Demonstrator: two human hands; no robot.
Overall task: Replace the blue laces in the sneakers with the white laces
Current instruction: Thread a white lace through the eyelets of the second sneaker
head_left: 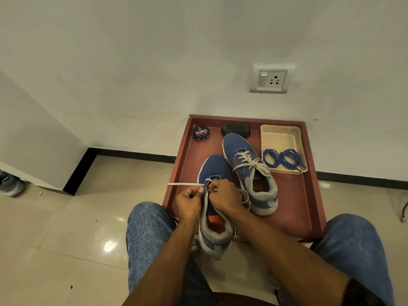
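Note:
Two blue sneakers lie on a reddish-brown tray table. The far sneaker carries a tied white lace. The near sneaker sits between my knees, toe pointing away. My left hand pinches a white lace that stretches out to the left from the lower eyelets. My right hand grips the sneaker's lacing area, its fingers curled over the tongue; the other lace end loops out beside it. Two coiled blue laces lie in a cream tray.
A round shoe-polish tin and a black brush stand at the tray table's far edge by the wall. A wall socket is above. My jeans-clad knees flank the table. A grey shoe lies on the tiled floor at far left.

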